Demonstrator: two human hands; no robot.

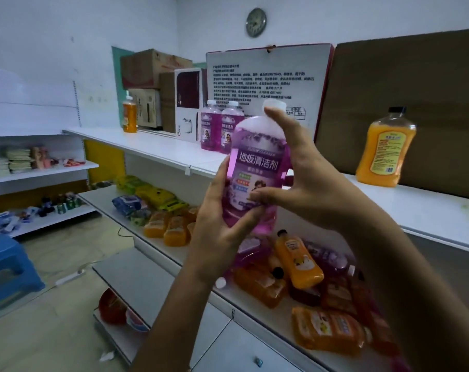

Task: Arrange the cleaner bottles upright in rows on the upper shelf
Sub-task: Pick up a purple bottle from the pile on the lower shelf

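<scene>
A purple floor-cleaner bottle [257,159] with a white cap is held upright in mid-air in front of the upper shelf [174,149]. My left hand [220,226] grips its lower left side and base. My right hand [300,181] clasps its right side, with the index finger up near the cap and the thumb on the label. Two purple bottles [221,128] stand upright side by side on the upper shelf behind it. One orange bottle [385,151] stands upright on that shelf at the right, another orange bottle [129,116] at the far left.
The lower shelf [152,280] holds a pile of lying orange and purple bottles [308,280], plus packets to the left. Cardboard boxes [152,76], a white printed board [268,84] and brown cardboard [405,98] back the upper shelf. A blue stool [5,269] stands on the floor at left.
</scene>
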